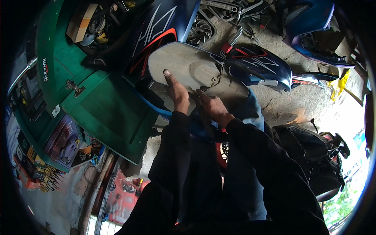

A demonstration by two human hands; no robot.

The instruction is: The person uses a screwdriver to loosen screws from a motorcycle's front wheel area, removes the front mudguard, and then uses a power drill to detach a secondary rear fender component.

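A dusty grey-beige rounded panel [178, 62] is tilted up in front of me. It has an oval hollow and a small metal bracket with a hole at its right side. My left hand [178, 94] grips its near edge, thumb lying on the dusty face and the other fingers hidden behind. Close beside it, my right hand [213, 105] is closed at the near edge by the bracket, fingers pinched together. What sits between those fingertips is too dark to tell. Directly behind the panel stands a dark blue motorcycle fairing [156, 29] with white and red lines.
At left, a green metal cabinet [105, 109] has its door swung out near my left forearm. Another blue fairing [260, 64] and a red-handled tool [231, 41] lie on the concrete floor [282, 102]. A dark motorcycle [313, 156] stands at right. Wrenches [219, 6] lie at the back.
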